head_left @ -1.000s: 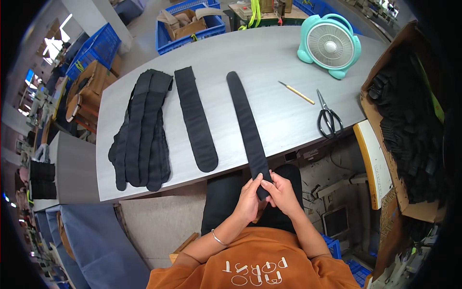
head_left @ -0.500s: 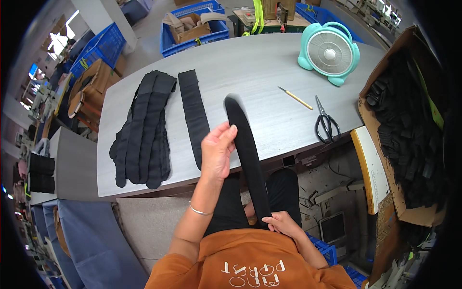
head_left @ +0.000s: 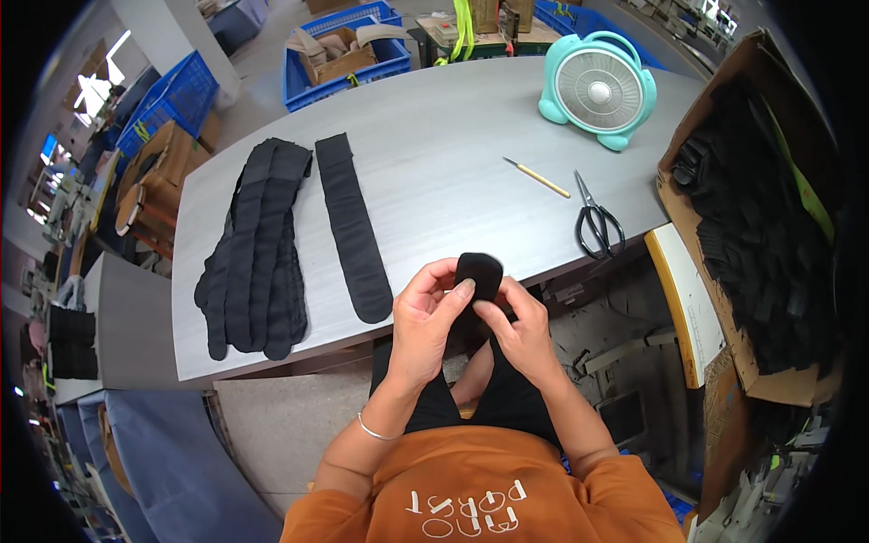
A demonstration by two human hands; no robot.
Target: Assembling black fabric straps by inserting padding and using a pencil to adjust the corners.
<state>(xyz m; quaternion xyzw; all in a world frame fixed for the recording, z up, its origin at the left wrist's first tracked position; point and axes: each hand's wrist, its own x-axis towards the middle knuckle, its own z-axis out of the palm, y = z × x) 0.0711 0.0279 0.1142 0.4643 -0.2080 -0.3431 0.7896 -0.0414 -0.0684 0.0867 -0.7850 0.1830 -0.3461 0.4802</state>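
My left hand (head_left: 428, 321) and my right hand (head_left: 513, 326) both grip one long black fabric strip (head_left: 478, 273) over my lap, just in front of the grey table (head_left: 434, 154). The strip's rounded end sticks up between my fingers; the rest hangs down, mostly hidden behind my hands. A second black strip (head_left: 353, 226) lies flat on the table to the left. A pile of several more black strips (head_left: 255, 249) lies further left.
Scissors (head_left: 597, 220) and a thin wooden stick (head_left: 538, 177) lie at the table's right. A teal fan (head_left: 597, 88) stands at the far right corner. A cardboard box of black pieces (head_left: 760, 226) sits to my right. Blue crates (head_left: 339, 45) stand behind the table.
The strip that lay on the table was lifted by my left hand. Now both hands hold it near its rounded end over my lap.
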